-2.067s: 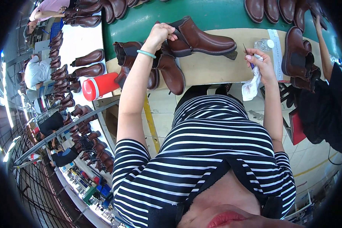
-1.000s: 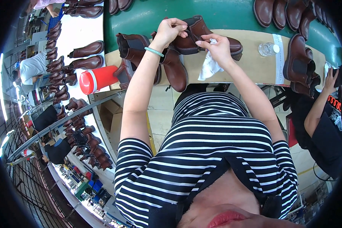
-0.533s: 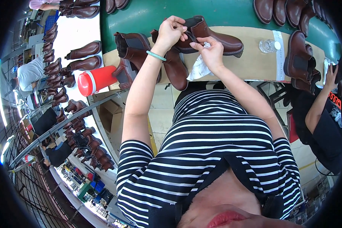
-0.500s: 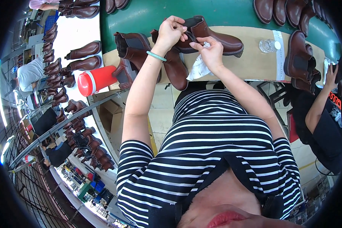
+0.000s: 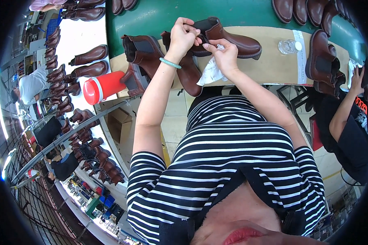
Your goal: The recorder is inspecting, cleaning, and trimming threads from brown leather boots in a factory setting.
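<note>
A brown ankle boot point(image 5: 233, 38) lies on its side on the tan bench top point(image 5: 270, 65). My left hand point(image 5: 183, 36), with a green bangle at the wrist, grips the boot's opening at the top edge. My right hand point(image 5: 223, 55) presses a white cloth point(image 5: 210, 73) against the boot's shaft just below the opening. The cloth hangs down from that hand. A second brown boot point(image 5: 190, 73) lies under my left wrist, and a third point(image 5: 141, 51) stands to its left.
A red cylinder container point(image 5: 104, 86) lies at the bench's left end. A small clear jar point(image 5: 288, 46) and another pair of boots point(image 5: 323, 61) sit to the right, near a co-worker's hand point(image 5: 357, 77). Several boots line the green belt point(image 5: 159, 16) and left racks.
My right hand came from the far right of the bench with the white cloth and now presses it on the boot's shaft. My left hand kept its hold on the boot's opening.
</note>
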Demonstrator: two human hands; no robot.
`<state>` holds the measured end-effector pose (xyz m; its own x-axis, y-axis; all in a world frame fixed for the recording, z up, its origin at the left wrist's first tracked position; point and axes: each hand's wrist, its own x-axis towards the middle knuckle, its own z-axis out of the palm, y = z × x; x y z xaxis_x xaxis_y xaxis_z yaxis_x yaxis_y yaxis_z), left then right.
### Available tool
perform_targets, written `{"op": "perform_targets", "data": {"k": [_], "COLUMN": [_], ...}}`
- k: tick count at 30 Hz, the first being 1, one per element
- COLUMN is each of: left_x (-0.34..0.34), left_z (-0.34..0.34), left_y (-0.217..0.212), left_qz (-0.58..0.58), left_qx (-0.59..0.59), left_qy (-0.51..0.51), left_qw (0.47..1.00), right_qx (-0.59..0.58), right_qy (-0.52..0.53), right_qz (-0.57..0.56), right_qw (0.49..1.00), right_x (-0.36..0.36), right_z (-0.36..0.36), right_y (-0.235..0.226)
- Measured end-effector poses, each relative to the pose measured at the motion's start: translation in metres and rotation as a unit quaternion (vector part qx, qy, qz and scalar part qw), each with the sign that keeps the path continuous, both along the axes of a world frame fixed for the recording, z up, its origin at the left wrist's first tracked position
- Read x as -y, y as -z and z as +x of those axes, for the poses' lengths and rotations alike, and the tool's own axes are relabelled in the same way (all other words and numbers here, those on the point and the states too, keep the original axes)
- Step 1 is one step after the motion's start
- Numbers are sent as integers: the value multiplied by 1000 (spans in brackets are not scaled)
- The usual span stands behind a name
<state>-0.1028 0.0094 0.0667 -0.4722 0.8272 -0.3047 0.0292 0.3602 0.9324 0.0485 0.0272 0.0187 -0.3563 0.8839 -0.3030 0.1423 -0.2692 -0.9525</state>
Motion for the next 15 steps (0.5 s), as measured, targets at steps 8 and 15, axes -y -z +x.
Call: {"op": "perform_targets", "data": {"k": [8,15], "left_x": [1,1], "left_z": [4,6], "left_y": [-2,-2], "left_qz": [20,2], "left_qx": [3,-24], "left_qy": [-16,-24], "left_qw": [1000,999], "right_qx": [10,19], "right_qy": [5,-1], "right_qz": [34,44], "right_qw": [999,999], "right_x": [1,5], "right_z": [0,1], "right_y": [4,-3]}}
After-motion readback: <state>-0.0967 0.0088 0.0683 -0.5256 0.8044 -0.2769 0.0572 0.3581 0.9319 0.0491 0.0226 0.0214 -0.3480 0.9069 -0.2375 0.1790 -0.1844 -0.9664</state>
